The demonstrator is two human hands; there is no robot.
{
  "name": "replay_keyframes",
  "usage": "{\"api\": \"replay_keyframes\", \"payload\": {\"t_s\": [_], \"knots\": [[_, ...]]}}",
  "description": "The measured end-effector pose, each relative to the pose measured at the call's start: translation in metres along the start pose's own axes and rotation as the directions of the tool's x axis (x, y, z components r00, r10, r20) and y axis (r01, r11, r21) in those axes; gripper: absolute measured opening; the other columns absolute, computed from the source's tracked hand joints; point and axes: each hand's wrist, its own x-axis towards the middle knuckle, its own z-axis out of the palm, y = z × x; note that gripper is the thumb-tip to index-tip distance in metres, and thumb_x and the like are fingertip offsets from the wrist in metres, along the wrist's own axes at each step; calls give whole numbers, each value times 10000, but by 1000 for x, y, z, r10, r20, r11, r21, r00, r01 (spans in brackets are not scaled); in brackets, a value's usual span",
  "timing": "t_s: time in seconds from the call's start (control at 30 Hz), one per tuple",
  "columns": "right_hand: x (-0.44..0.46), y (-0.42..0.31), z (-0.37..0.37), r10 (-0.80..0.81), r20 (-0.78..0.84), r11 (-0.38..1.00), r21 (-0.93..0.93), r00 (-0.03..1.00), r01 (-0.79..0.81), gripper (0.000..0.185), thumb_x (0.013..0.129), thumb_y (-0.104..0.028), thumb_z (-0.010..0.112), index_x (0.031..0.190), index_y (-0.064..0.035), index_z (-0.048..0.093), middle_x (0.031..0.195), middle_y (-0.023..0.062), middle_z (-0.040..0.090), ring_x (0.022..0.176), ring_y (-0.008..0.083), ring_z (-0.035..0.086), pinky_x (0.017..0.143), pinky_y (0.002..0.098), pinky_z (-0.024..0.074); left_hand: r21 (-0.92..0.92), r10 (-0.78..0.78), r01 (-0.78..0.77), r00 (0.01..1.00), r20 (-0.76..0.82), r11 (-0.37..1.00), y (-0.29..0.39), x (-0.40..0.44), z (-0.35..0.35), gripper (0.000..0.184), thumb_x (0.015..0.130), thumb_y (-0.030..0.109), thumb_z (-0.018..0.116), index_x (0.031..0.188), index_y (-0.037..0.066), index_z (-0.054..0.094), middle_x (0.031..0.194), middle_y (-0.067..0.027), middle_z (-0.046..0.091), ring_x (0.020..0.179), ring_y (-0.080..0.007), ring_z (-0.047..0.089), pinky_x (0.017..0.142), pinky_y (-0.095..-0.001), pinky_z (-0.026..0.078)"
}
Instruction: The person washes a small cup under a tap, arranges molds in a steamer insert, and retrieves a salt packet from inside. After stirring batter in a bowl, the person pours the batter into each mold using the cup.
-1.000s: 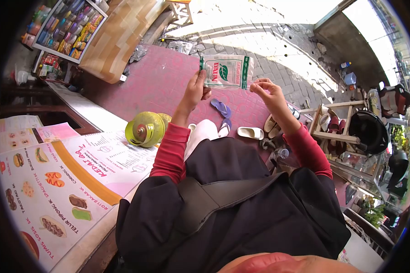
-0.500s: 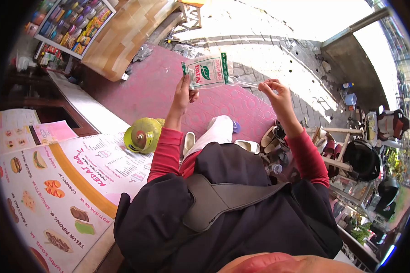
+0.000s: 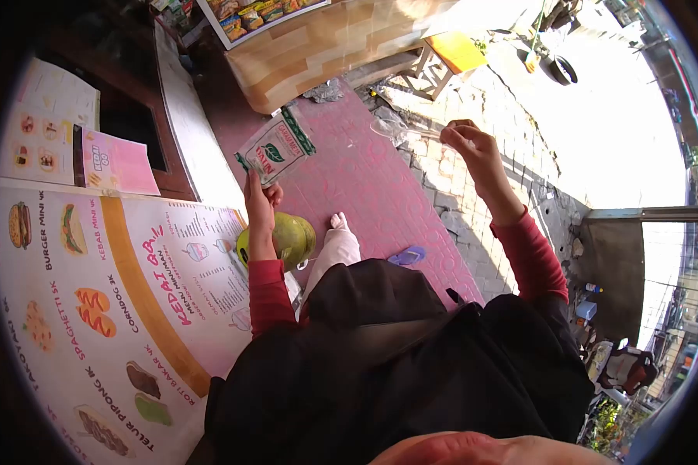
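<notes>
nearest us on the left, the menu's (image 3: 143, 263) edge runs up beside our left forearm, with the cylinder (image 3: 293, 240) just past it. our left hand (image 3: 261, 200) is nearly closed, thumb and curled fingers pinching the packet (image 3: 278, 147) by its near end. half a second ago the clear piece (image 3: 392, 125) reached the packet; now it hangs well apart, its end pinched in our mostly closed right hand (image 3: 471, 146). between our hands the pink floor (image 3: 372, 198) leaves us room, edged by paving (image 3: 473, 240); farther stands the bench (image 3: 455, 51).
</notes>
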Motion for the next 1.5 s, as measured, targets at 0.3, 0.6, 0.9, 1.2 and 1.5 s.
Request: {"api": "replay_keyframes", "payload": {"t_s": [0.3, 0.6, 0.9, 1.2, 1.5], "knots": [[125, -10, 9, -52, -18, 995, 81, 998, 53, 285, 830, -272, 580, 832, 11, 618, 903, 30, 558, 880, 104, 504, 824, 243, 356, 39, 25, -18, 982, -190, 999, 46, 74, -19, 358, 916, 409, 347, 970, 70, 448, 545, 13, 317, 429, -86, 312, 390, -210, 226], [128, 14, -61, -11, 7, 999, 45, 1000, 11, 266, 823, -259, 584, 811, 4, 624, 897, 24, 552, 886, 99, 492, 836, 233, 329, -78, -80, 71, 989, -127, 994, -24, 74, 56, 364, 911, 414, 360, 915, 57, 426, 543, 9, 310, 452, -100, 326, 428, -231, 247], [154, 38, -108, -73, 103, 995, -57, 992, 80, 255, 800, -202, 607, 819, 51, 630, 902, 70, 559, 845, 135, 512, 747, 248, 396, -135, -55, 23, 970, -238, 991, -60, 35, 106, 385, 904, 442, 366, 854, 67, 437, 549, 10, 327, 445, -100, 333, 415, -223, 234], [227, 27, -43, -164, 372, 984, 2, 914, 176, 222, 826, -202, 577, 803, 17, 611, 860, 34, 550, 843, 109, 495, 774, 243, 367, -210, -9, -84, 915, -404, 974, -53, 15, 94, 373, 912, 432, 344, 834, 85, 458, 550, 24, 332, 438, -91, 334, 406, -220, 246], [314, -24, 139, -162, 520, 980, 184, 838, 76, 247, 806, -219, 583, 853, 21, 618, 823, 38, 597, 813, 109, 523, 767, 244, 383, -239, 80, -252, 826, -558, 938, -2, 57, 17, 385, 889, 468, 370, 790, 105, 452, 528, 30, 310, 402, -93, 319, 388, -225, 238]]}}
